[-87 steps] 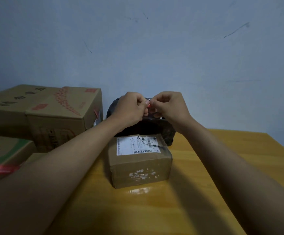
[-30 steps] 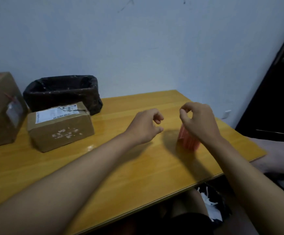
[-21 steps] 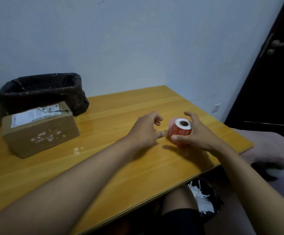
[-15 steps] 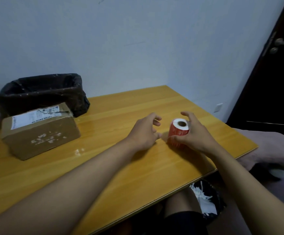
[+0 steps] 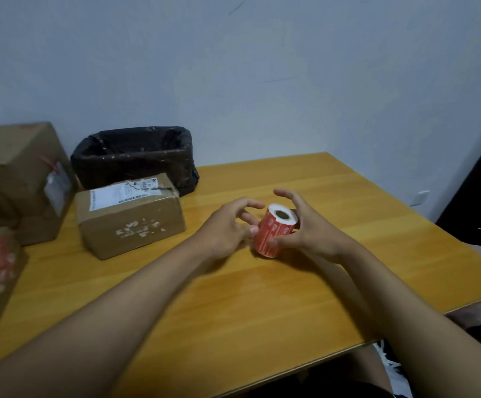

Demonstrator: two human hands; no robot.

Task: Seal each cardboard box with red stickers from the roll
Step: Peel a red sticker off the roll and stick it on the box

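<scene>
Wooden bench [image 5: 262,297]: the sticker roll [image 5: 276,229] stands upright, core upward, gripped by the right hand [image 5: 305,228]. Just left, the left hand [image 5: 228,225] hovers open, fingertips beside it.

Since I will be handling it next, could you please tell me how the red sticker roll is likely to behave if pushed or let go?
The red sticker roll on its hollow white core is cylindrical and tilted in the right hand, so it would probably tip, then roll across the smooth wooden table. It looks light.

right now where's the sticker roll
Right of centre on the table, the sticker roll is tilted in the right hand, beside the left hand.
</scene>
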